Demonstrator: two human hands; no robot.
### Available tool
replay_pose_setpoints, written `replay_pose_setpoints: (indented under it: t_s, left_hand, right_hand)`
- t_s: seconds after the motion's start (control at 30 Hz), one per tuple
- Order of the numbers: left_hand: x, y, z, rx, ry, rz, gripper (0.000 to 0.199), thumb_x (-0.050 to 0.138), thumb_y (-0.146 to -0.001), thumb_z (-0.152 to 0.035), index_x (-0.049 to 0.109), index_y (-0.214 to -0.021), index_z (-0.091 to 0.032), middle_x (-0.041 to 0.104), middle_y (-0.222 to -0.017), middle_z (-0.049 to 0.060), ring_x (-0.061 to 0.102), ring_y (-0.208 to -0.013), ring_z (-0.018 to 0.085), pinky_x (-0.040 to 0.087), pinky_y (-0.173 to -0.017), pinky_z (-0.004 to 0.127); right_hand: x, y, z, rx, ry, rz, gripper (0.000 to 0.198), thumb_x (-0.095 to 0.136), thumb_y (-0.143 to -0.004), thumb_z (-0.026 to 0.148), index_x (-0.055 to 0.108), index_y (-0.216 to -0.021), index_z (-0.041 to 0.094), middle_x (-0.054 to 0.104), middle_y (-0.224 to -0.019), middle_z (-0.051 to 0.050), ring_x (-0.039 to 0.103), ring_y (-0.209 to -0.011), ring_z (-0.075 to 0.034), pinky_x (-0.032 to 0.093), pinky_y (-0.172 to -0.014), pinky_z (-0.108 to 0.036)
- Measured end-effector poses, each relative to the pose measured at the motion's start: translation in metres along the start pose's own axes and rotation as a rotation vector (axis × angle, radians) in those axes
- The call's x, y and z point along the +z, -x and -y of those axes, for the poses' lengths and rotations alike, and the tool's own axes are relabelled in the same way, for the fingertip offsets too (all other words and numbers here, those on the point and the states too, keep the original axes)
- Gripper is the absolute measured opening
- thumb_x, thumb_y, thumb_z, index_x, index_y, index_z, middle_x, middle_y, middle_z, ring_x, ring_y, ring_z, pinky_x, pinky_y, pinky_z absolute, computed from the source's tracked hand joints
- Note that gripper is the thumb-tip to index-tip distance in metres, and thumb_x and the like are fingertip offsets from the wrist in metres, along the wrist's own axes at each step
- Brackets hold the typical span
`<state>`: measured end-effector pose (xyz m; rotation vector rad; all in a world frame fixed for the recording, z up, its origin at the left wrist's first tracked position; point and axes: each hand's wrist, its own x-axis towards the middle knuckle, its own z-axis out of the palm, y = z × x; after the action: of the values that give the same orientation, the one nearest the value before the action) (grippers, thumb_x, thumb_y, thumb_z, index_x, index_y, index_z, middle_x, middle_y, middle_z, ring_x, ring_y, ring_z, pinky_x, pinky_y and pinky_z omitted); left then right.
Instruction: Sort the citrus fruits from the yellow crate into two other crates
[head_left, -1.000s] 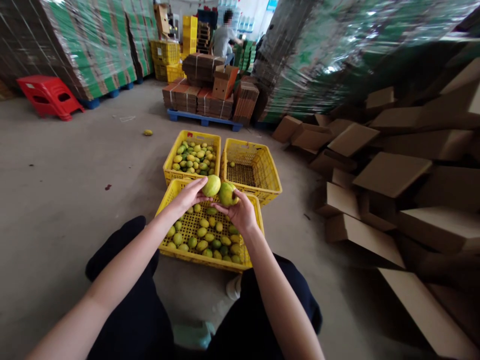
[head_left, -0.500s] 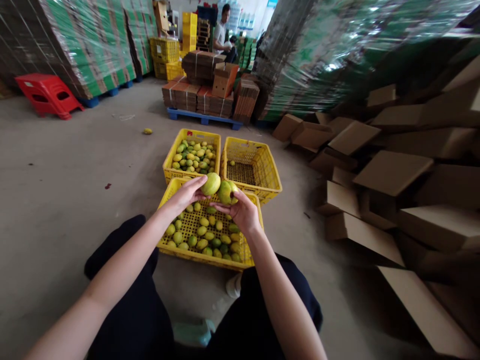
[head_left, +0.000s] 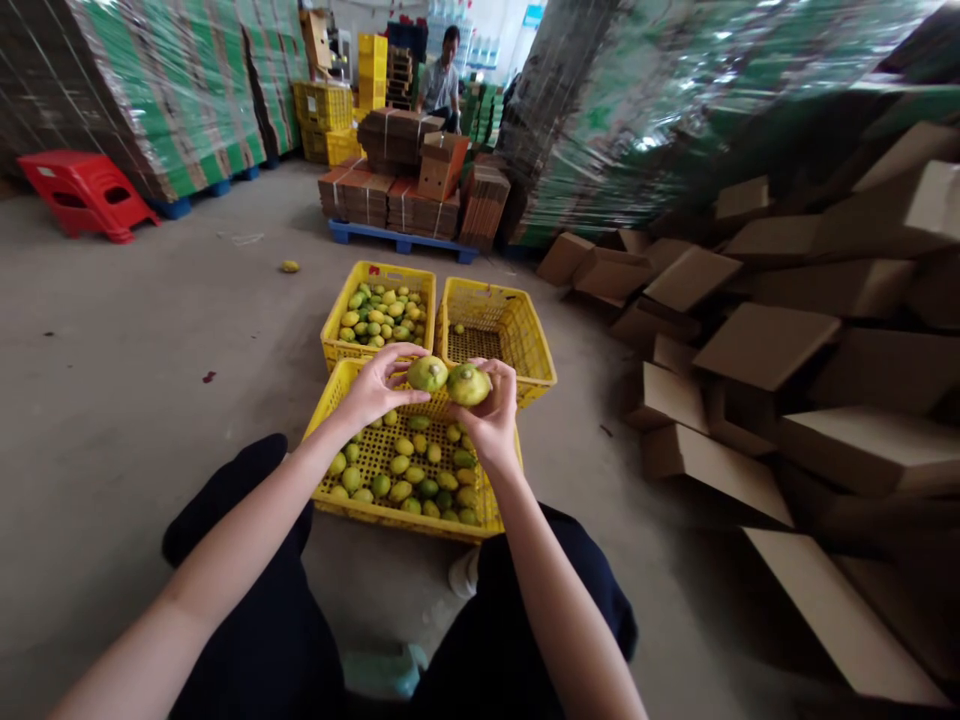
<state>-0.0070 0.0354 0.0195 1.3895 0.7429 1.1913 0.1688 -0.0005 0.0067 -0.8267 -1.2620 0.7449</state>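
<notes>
My left hand [head_left: 379,388] grips a yellow-green lemon [head_left: 427,374] between thumb and fingers. Close beside it, my right hand [head_left: 493,420] is closed around a second lemon [head_left: 469,384], its blunt end facing me. Both fruits are held up over the near yellow crate [head_left: 405,514], whose slotted floor carries several loose green and yellow lemons. Just beyond stands a fuller yellow crate [head_left: 328,340] of lemons. To its right, another yellow crate [head_left: 536,345] shows one small fruit inside.
A single lemon [head_left: 289,266] lies on the floor to the left, farther off a red stool [head_left: 90,195]. Cardboard boxes [head_left: 765,345] are heaped on the right. Ahead, flattened cartons rest on a blue pallet [head_left: 405,242]; a person [head_left: 441,82] is behind them.
Both lemons have been turned in my fingers, so their ends now show toward me, and they sit closer together. The person at the back has changed posture.
</notes>
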Motion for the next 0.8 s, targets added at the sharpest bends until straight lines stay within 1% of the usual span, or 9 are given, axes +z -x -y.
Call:
replay_pose_setpoints:
  t_s: [0.1, 0.2, 0.27, 0.37, 0.5, 0.6, 0.73, 0.77, 0.8]
  left_hand:
    - [-0.001, 0.001, 0.000, 0.016, -0.023, -0.013, 0.053, 0.088, -0.054, -0.021, 0.069, -0.103, -0.022, 0.049, -0.133, 0.007, 0.058, -0.106, 0.019, 0.050, -0.095, 0.037]
    - [-0.002, 0.002, -0.002, -0.028, -0.022, 0.006, 0.049, 0.086, -0.058, -0.023, 0.070, -0.105, -0.023, 0.059, -0.121, 0.007, 0.058, -0.107, 0.020, 0.051, -0.093, 0.037]
    - [-0.002, 0.003, -0.005, -0.094, 0.038, -0.005, 0.044, 0.082, -0.065, -0.026, 0.070, -0.107, -0.023, 0.065, -0.112, 0.006, 0.060, -0.102, 0.021, 0.052, -0.091, 0.037]
    - [-0.002, 0.004, -0.007, -0.232, 0.225, -0.026, 0.038, 0.072, -0.074, -0.027, 0.068, -0.112, -0.024, 0.069, -0.106, 0.006, 0.065, -0.094, 0.020, 0.056, -0.082, 0.035]
    - [0.001, 0.004, -0.005, -0.393, 0.377, 0.004, 0.035, 0.059, -0.079, -0.023, 0.068, -0.112, -0.021, 0.071, -0.105, 0.007, 0.069, -0.075, 0.018, 0.058, -0.071, 0.035]
    - [0.004, 0.002, -0.003, -0.454, 0.419, -0.003, 0.031, 0.058, -0.080, -0.021, 0.068, -0.109, -0.019, 0.073, -0.100, 0.008, 0.069, -0.068, 0.017, 0.060, -0.068, 0.034]
    - [0.009, -0.001, -0.002, -0.472, 0.474, -0.079, 0.013, 0.064, -0.082, -0.021, 0.069, -0.092, -0.015, 0.073, -0.082, 0.008, 0.068, -0.059, 0.015, 0.059, -0.058, 0.025]
    - [0.010, -0.002, -0.003, -0.500, 0.477, -0.100, 0.012, 0.065, -0.083, -0.024, 0.068, -0.088, -0.014, 0.072, -0.076, 0.008, 0.066, -0.054, 0.013, 0.057, -0.053, 0.022]
    - [0.012, -0.003, -0.004, -0.538, 0.474, -0.121, 0.016, 0.064, -0.085, -0.029, 0.068, -0.084, -0.014, 0.071, -0.071, 0.007, 0.064, -0.049, 0.012, 0.054, -0.046, 0.019]
  right_hand:
    - [0.000, 0.001, 0.001, -0.008, -0.018, 0.012, 0.045, 0.065, -0.063, 0.012, 0.046, -0.100, 0.030, 0.053, -0.107, -0.001, 0.053, -0.109, -0.021, 0.044, -0.098, -0.042]
    - [-0.001, 0.000, 0.002, 0.033, -0.072, 0.014, 0.048, 0.068, -0.062, 0.011, 0.047, -0.100, 0.030, 0.053, -0.109, 0.000, 0.053, -0.110, -0.020, 0.045, -0.096, -0.040]
    - [-0.002, -0.001, 0.005, 0.115, -0.152, 0.041, 0.053, 0.073, -0.060, 0.011, 0.048, -0.102, 0.031, 0.056, -0.109, 0.001, 0.055, -0.106, -0.019, 0.048, -0.092, -0.036]
    - [-0.003, -0.002, 0.010, 0.284, -0.299, 0.085, 0.059, 0.080, -0.056, 0.012, 0.051, -0.105, 0.031, 0.061, -0.103, 0.003, 0.060, -0.093, -0.016, 0.051, -0.083, -0.031]
    - [-0.002, -0.003, 0.013, 0.466, -0.411, 0.046, 0.043, 0.078, -0.063, 0.018, 0.058, -0.100, 0.027, 0.067, -0.095, 0.003, 0.063, -0.084, -0.015, 0.056, -0.073, -0.030]
    - [-0.002, -0.004, 0.009, 0.576, -0.489, 0.010, 0.028, 0.074, -0.066, 0.018, 0.061, -0.090, 0.023, 0.070, -0.086, 0.002, 0.066, -0.077, -0.016, 0.057, -0.065, -0.029]
    - [-0.002, -0.009, 0.007, 0.686, -0.591, -0.006, 0.012, 0.068, -0.071, 0.024, 0.062, -0.081, 0.020, 0.072, -0.075, 0.000, 0.067, -0.063, -0.016, 0.058, -0.056, -0.026]
    - [-0.002, -0.010, 0.007, 0.714, -0.609, 0.003, 0.012, 0.067, -0.073, 0.027, 0.063, -0.081, 0.019, 0.072, -0.072, 0.000, 0.067, -0.060, -0.015, 0.057, -0.053, -0.025]
    - [-0.001, -0.011, 0.008, 0.740, -0.624, 0.017, 0.014, 0.066, -0.074, 0.030, 0.064, -0.082, 0.019, 0.072, -0.070, 0.000, 0.067, -0.056, -0.015, 0.056, -0.050, -0.024]
